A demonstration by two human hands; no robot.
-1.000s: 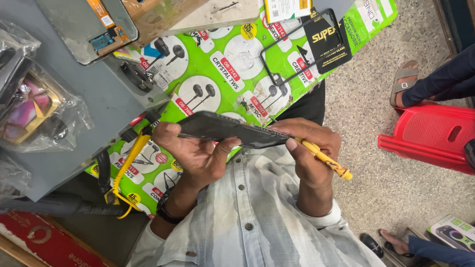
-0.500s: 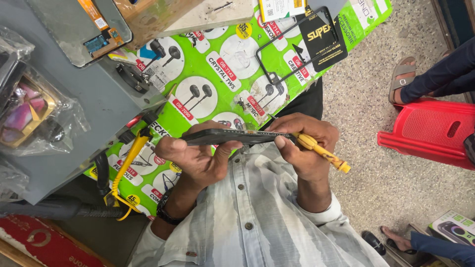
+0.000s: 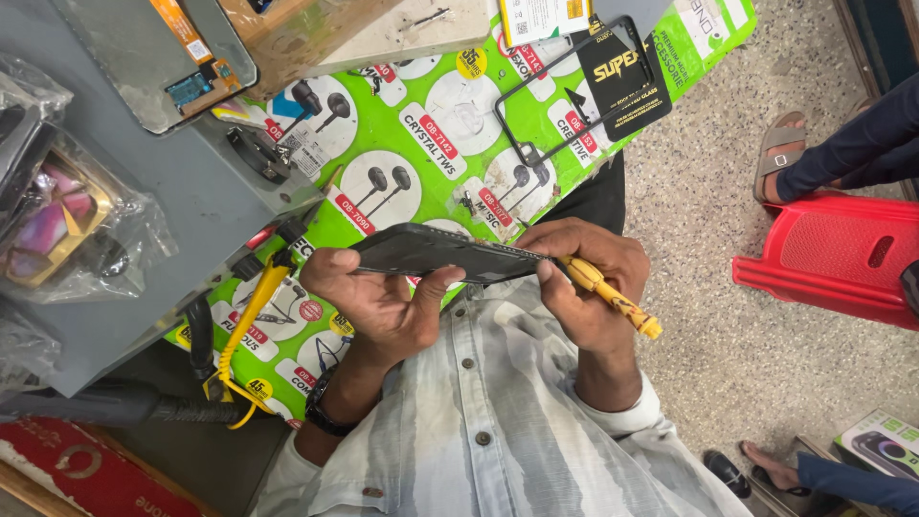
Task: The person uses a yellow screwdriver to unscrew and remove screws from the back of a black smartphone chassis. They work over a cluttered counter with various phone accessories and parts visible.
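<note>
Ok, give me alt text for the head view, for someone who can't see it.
A person's left hand holds a dark phone edge-on while the right hand presses a yellow-handled tool against its end, above a green poster of earphones. A red plastic stool stands nearby.

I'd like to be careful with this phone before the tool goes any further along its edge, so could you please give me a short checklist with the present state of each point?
1. Left hand grips the dark phone from below, thumb over its near end: ok.
2. Right hand holds the yellow-handled tool firmly: ok.
3. Tool tip seated at the phone's edge: cannot tell, the fingers hide it.
4. Phone held off the green printed sheet: ok.
5. Yellow coiled cable apart from both hands: ok.
6. Red plastic stool and the other people's feet away from the work: ok.
</note>
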